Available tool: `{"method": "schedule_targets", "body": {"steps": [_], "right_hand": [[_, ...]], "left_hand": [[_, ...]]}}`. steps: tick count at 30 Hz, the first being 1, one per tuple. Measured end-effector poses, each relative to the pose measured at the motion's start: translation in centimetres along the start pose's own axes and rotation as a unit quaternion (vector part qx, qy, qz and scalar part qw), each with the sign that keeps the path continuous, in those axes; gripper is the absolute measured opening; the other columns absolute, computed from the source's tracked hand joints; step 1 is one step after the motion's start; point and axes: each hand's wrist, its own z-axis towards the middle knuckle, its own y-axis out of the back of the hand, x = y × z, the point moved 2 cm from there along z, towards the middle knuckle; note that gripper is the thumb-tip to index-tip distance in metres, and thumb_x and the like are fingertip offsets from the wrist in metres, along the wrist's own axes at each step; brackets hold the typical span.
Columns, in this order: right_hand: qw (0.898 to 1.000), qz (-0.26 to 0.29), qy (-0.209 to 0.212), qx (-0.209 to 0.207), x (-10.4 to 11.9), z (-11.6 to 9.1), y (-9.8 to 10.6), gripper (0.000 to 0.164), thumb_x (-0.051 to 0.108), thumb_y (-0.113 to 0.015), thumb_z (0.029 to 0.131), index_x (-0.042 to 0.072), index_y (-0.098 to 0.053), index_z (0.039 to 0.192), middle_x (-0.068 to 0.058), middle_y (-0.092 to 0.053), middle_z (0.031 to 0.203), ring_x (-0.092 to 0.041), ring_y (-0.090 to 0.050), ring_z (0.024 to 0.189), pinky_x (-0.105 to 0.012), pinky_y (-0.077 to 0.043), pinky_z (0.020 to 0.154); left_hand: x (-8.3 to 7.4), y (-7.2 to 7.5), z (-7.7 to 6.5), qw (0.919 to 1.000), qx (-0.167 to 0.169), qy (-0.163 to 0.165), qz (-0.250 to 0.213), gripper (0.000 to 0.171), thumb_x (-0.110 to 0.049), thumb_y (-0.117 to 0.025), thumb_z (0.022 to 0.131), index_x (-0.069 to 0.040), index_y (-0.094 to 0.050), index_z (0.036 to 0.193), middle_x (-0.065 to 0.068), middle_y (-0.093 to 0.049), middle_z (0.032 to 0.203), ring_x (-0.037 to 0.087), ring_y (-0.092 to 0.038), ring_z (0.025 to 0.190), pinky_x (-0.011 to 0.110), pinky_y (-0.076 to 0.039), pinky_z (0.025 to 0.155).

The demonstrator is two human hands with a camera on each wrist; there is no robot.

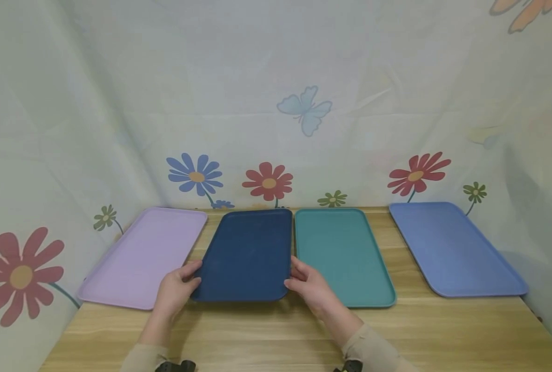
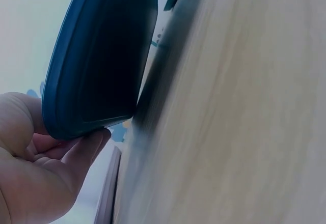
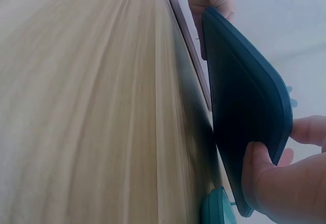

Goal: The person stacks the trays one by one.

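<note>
A dark navy blue tray [image 1: 248,256] lies between both hands in the head view, its near edge raised above the table. At its near left side my left hand [image 1: 175,289] pinches the rim between thumb and fingers. My right hand [image 1: 313,287] pinches the opposite rim, near the front right corner. From the left wrist view, the tray's shaded underside [image 2: 114,56] tilts up from the wood, with its far end low over the table. Both hands show on the tray [image 3: 249,91] in the right wrist view.
A lilac tray [image 1: 150,256] lies left of the navy one, beside the left hand. Close on the right is a teal tray [image 1: 343,256], and a periwinkle blue tray [image 1: 457,248] lies farther right. Behind the wooden table [image 1: 266,338] hangs a flower-printed cloth [image 1: 239,103].
</note>
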Motion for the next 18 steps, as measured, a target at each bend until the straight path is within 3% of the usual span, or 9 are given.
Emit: {"method": "schedule_targets", "body": {"steps": [3,10,18], "right_hand": [[1.000,-0.001,0.001,0.004,0.1,-0.2,0.2,0.070,-0.004,-0.056,0.094,-0.008,-0.019,0.153,-0.035,-0.041,0.144,-0.044,-0.043,0.132,-0.048,-0.038,0.109],[1.000,-0.011,-0.015,-0.006,0.0,-0.5,0.7,0.069,-0.003,-0.056,0.095,-0.007,-0.019,0.154,-0.035,-0.033,0.149,-0.045,-0.033,0.138,-0.053,-0.032,0.112],[1.000,-0.006,-0.003,-0.014,0.1,-0.5,1.2,0.068,-0.005,-0.054,0.094,-0.006,-0.022,0.153,-0.034,-0.038,0.146,-0.044,-0.037,0.136,-0.053,-0.032,0.111]], "left_hand": [[-0.2,-0.1,-0.1,0.9999,-0.006,0.005,-0.008,0.042,0.002,-0.065,0.090,0.007,-0.058,0.131,0.024,-0.054,0.137,0.040,-0.055,0.122,0.043,-0.044,0.104],[-0.5,-0.5,-0.2,0.9994,-0.027,0.017,-0.011,0.040,0.002,-0.066,0.088,0.006,-0.062,0.128,0.025,-0.059,0.131,0.038,-0.059,0.114,0.025,-0.046,0.091],[-1.2,-1.1,-0.4,0.9992,-0.037,0.014,0.000,0.043,0.003,-0.064,0.087,0.005,-0.061,0.130,0.024,-0.058,0.132,0.039,-0.056,0.120,0.047,-0.043,0.104]]}}
